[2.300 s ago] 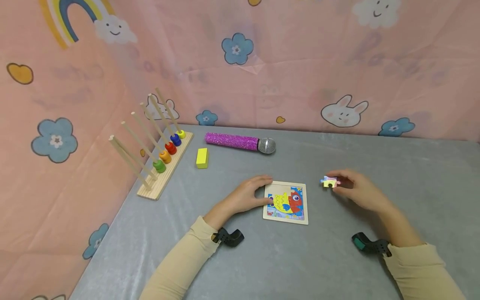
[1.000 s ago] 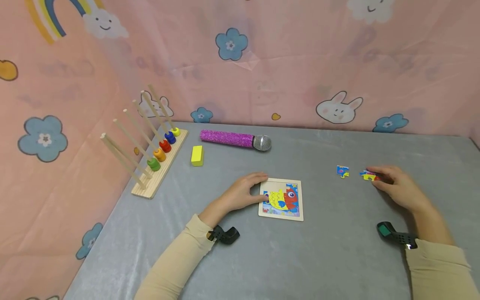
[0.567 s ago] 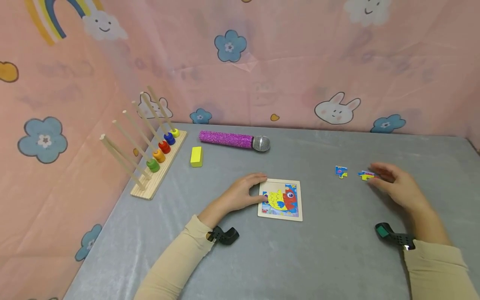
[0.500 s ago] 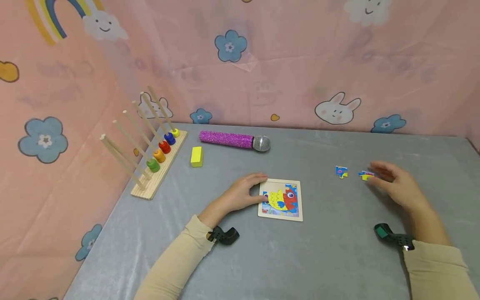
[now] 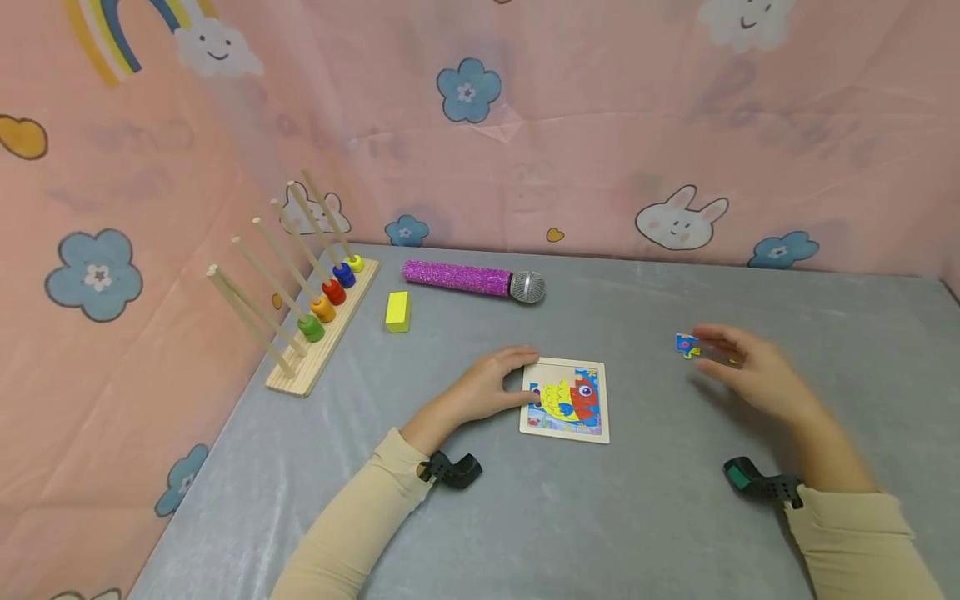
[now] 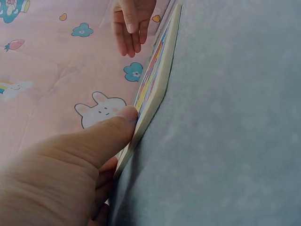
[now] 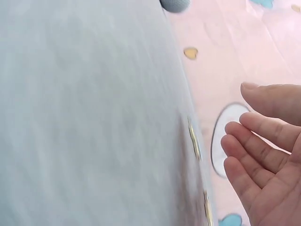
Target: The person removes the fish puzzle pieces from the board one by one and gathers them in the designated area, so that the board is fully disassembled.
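Observation:
My left hand holds the left side of a wooden fish jigsaw puzzle board, its thumb lying on the top face. In the left wrist view the thumb presses the edge of the board, and the other fingers are partly hidden behind it. My right hand hovers to the right with thumb and fingers apart. Just beyond its fingertips lies a blue puzzle piece. Another piece is mostly hidden behind that hand. The right wrist view shows both puzzle pieces edge-on, apart from the fingers.
A purple glitter microphone lies at the back of the grey table. Left of it are a yellow block and a wooden peg stand with coloured rings. A pink patterned cloth hangs behind and at the left.
My right hand carried a puzzle piece to the right and let it go beside the blue one. It has since moved back left, towards the blue piece. The left hand stays on the board.

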Available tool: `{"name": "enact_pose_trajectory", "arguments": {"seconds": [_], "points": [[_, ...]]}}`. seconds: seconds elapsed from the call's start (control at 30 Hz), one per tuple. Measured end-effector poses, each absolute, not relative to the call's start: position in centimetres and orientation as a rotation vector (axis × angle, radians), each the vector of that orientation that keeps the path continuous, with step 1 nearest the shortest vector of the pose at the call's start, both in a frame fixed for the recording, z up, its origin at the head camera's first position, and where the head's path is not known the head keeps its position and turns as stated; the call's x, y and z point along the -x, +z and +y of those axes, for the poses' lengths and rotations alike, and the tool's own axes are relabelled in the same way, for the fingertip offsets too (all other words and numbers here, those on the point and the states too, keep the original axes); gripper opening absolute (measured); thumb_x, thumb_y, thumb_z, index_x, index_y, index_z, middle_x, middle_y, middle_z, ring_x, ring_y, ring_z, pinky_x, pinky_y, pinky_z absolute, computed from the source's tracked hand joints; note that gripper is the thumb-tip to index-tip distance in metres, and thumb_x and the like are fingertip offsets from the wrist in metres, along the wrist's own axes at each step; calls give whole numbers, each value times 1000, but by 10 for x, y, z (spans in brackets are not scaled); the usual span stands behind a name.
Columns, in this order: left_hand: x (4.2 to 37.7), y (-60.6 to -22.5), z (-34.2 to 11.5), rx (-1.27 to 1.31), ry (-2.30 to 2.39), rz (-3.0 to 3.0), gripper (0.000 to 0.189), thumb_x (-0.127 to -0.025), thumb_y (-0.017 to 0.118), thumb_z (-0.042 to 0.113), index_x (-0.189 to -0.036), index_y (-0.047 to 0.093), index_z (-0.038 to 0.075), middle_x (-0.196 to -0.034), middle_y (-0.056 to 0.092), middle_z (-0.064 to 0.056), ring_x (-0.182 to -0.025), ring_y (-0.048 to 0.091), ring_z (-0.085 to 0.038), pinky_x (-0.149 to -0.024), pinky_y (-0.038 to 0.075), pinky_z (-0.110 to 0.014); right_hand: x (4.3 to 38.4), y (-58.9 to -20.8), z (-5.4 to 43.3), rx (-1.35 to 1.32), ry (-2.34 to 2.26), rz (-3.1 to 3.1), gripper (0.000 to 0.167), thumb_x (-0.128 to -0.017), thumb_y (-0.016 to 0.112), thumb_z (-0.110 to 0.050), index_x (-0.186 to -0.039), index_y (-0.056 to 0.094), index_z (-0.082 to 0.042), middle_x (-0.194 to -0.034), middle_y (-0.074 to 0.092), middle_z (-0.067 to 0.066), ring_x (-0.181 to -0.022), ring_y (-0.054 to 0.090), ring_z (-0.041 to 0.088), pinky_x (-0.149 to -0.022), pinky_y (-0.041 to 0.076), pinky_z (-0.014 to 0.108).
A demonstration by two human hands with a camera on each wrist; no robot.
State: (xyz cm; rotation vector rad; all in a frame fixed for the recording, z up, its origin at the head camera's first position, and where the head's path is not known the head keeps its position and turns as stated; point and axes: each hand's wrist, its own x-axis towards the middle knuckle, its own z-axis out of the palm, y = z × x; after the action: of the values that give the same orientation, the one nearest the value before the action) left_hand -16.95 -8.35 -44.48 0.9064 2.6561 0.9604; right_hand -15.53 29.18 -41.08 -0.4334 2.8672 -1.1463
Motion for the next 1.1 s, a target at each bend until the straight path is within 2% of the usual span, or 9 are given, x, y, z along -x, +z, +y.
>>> {"name": "enact_pose_trajectory", "arguments": {"seconds": [0.1, 0.2, 0.33, 0.43, 0.53, 0.6, 0.7, 0.97, 1.1], "points": [[170, -445, -83, -915, 952, 2661, 62, -85, 71, 32, -137, 50, 7, -145, 46, -6, -136, 39, -21, -115, 31, -33, 155, -410, 283, 487, -1177, 2827, 48, -91, 65, -19, -132, 49, 1, -130, 53, 24, -106, 46, -17, -78, 37, -3], [170, -445, -81, -923, 938, 2666, 62, -85, 70, 34, -138, 49, 7, -145, 45, -6, -136, 39, -20, -114, 31, -33, 154, -408, 273, 530, -1220, 2771, 48, -90, 65, -17, -132, 50, 1, -131, 53, 24, -104, 38, -25, -80, 38, -2], [171, -444, -80, -932, 938, 2661, 62, -86, 70, 34, -138, 49, 7, -145, 45, -6, -137, 39, -20, -115, 31, -33, 153, -405, 256, 616, -1248, 2718, 46, -90, 66, -13, -131, 51, 1, -130, 54, 22, -107, 40, -21, -87, 34, -3], [172, -444, -80, -931, 944, 2656, 62, -86, 70, 33, -138, 49, 6, -145, 45, -6, -137, 39, -20, -115, 31, -33, 153, -402, 241, 658, -1213, 2702, 46, -89, 66, -14, -130, 52, 0, -129, 56, 19, -114, 51, -1, -91, 36, 0], [172, -444, -81, -925, 954, 2654, 62, -86, 70, 32, -138, 49, 6, -145, 45, -6, -137, 39, -21, -115, 31, -33, 154, -400, 224, 678, -1176, 2652, 47, -89, 66, -15, -131, 51, 1, -131, 55, 19, -121, 52, 26, -101, 44, 22], [172, -444, -82, -922, 959, 2656, 62, -85, 71, 32, -138, 49, 6, -145, 45, -6, -136, 39, -21, -115, 31, -34, 155, -400, 213, 687, -1169, 2610, 47, -89, 66, -14, -131, 50, 2, -131, 55, 20, -122, 51, 36, -103, 44, 41], [172, -445, -83, -920, 956, 2657, 62, -86, 70, 33, -138, 49, 7, -145, 45, -6, -136, 39, -21, -115, 31, -34, 159, -402, 198, 690, -1169, 2559, 48, -89, 66, -13, -131, 50, 3, -132, 55, 21, -122, 50, 38, -103, 40, 54], [172, -444, -85, -913, 964, 2650, 61, -86, 70, 33, -138, 50, 7, -146, 45, -6, -137, 39, -21, -115, 31, -34, 166, -417, 176, 723, -1214, 2516, 47, -87, 68, -10, -128, 52, 5, -128, 57, 21, -117, 55, 35, -101, 43, 52], [172, -443, -85, -918, 963, 2644, 61, -86, 70, 32, -137, 49, 6, -146, 45, -6, -136, 39, -21, -115, 31, -33, 163, -426, 174, 743, -1179, 2576, 47, -85, 71, -14, -127, 55, 0, -126, 57, 15, -115, 54, 31, -100, 44, 51]]}}
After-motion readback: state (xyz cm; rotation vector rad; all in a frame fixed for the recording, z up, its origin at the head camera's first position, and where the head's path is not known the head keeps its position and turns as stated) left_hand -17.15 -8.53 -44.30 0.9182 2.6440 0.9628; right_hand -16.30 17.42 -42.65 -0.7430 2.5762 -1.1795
